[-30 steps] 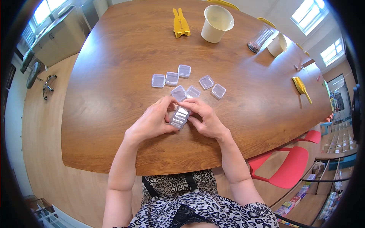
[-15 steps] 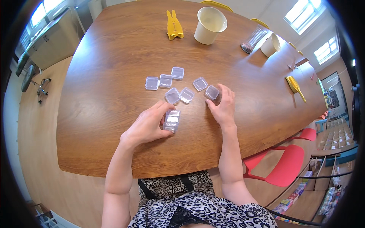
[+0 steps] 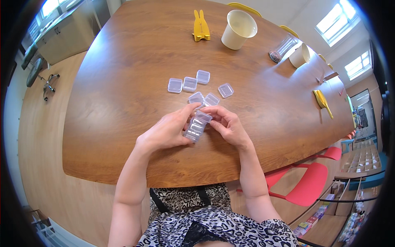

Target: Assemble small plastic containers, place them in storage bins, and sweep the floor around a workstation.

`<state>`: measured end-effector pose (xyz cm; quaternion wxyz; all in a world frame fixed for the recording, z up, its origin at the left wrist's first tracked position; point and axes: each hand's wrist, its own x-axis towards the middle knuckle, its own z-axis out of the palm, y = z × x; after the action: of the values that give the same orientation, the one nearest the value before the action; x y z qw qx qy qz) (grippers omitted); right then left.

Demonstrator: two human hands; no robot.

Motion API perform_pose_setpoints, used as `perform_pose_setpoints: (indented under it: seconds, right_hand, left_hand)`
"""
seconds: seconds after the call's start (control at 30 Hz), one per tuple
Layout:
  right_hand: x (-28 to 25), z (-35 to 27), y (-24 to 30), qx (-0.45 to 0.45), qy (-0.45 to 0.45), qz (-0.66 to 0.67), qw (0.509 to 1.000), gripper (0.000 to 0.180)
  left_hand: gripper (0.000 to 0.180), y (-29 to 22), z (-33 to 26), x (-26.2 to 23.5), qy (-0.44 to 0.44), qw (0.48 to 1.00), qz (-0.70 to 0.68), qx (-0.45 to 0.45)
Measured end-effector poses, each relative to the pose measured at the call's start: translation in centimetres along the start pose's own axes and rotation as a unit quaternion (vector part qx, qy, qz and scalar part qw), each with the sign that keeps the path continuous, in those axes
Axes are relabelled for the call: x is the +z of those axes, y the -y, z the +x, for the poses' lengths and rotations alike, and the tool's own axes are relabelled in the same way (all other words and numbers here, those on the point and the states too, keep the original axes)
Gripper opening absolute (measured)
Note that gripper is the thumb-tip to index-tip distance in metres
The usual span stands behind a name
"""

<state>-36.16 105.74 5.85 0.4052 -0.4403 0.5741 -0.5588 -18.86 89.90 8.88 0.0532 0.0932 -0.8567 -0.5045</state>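
My left hand is wrapped around a stack of small clear plastic boxes near the front middle of the table. At the stack's far end, my right hand pinches another clear box against it; whether that box has been released cannot be made out. Just beyond my fingers lie two clear boxes, one partly covered by my left hand and one beside it. Farther off, a row of three sits to the left, ending in a box, and a single box lies to the right.
A yellow rabbit-shaped stand and a cream pot stand at the back of the wooden table. To the right are a tilted glass vase, a second cream pot and a yellow brush. A red chair stands at the near right edge.
My right hand has brought a clear box from the right over to the stack's far end. My left hand still holds the stack, now tilted. The view has shifted slightly.
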Motion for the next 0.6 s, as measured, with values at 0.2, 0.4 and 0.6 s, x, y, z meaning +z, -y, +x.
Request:
perform_pose_setpoints:
  seconds: [0.2, 0.4, 0.6]
  right_hand:
    - [-0.3, 0.2, -0.7, -0.062, -0.018, -0.114, 0.991, 0.033]
    - [-0.1, 0.4, -0.6, -0.065, -0.028, -0.129, 0.989, 0.03]
    - [-0.3, 0.5, -0.7, -0.013, -0.082, 0.044, 0.996, 0.039]
  left_hand:
    - [0.09, 0.5, -0.3, -0.1, 0.012, 0.999, 0.036, 0.036]
    - [0.093, 1.2, -0.3, 0.1, -0.009, 0.998, 0.041, 0.052]
    - [0.095, 1.1, -0.1, 0.1, -0.001, 0.999, 0.037, 0.031]
